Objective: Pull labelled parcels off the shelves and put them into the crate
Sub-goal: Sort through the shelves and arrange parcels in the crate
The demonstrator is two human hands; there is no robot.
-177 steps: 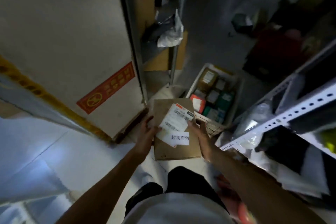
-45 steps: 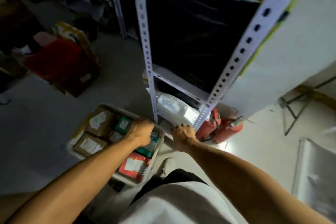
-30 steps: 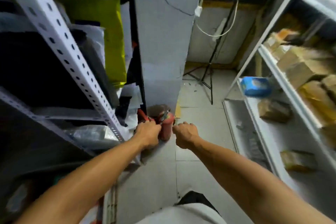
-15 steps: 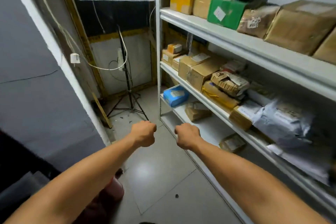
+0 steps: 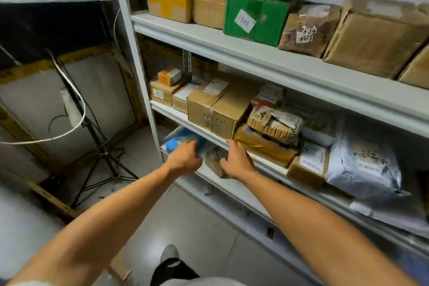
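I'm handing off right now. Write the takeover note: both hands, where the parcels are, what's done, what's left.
Left hand: fingers loosely curled, holding nothing, reaching toward the blue parcel on the lower shelf.
Right hand: fingers extended, no grip on anything, over the small brown parcel on that shelf, just below the middle shelf edge.
Parcels: labelled boxes fill the top and middle shelves, among them a green box; a grey mailer bag sits to the right.
Done: nothing in hand yet at this rack.
Left: grasp a parcel and carry it to the crate, which is out of view.
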